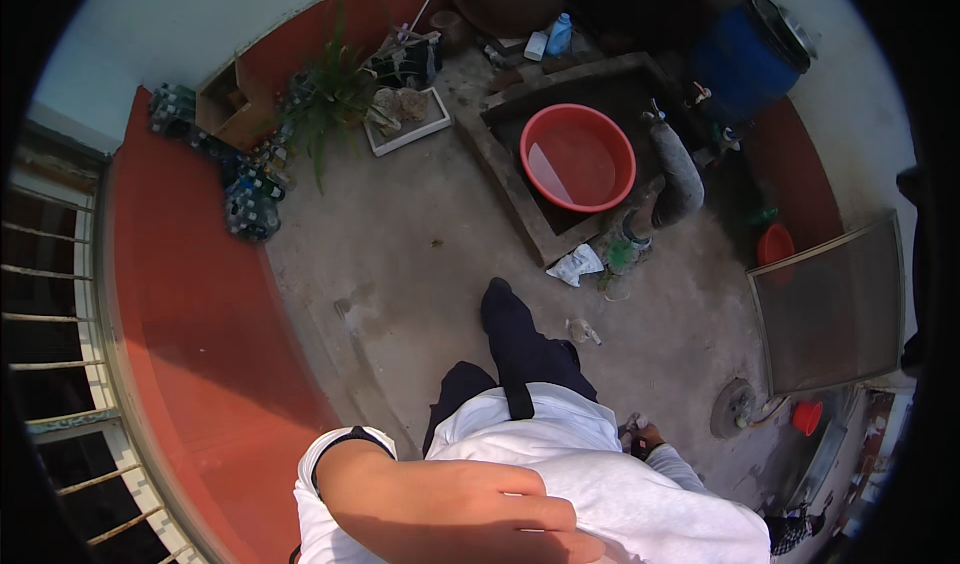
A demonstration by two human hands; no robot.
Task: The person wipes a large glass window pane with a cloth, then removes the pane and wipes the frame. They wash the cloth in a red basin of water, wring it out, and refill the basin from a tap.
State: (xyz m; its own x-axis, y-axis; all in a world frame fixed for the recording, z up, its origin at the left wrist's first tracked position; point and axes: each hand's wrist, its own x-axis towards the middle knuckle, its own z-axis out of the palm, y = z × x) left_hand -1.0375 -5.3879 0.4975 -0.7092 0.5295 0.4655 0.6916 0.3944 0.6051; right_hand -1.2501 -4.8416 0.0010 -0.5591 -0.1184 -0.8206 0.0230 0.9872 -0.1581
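Across the front of my white shirt lies my left hand, its back towards me and its fingers slightly apart. Nothing shows in it, though the palm is hidden. My right hand hangs low by my right side, small in view. A pale, crumpled bundle, perhaps cloth, appears gripped in it. Ahead of me, a red plastic basin with some liquid in it stands inside a low concrete wash trough. A grey cloth covers an upright post beside the trough.
A blue plastic drum stands at the back right, near a blue bottle. Plastic bottles, a cardboard box and a potted plant line the left wall. A framed screen leans right. White plastic packaging lies on the floor.
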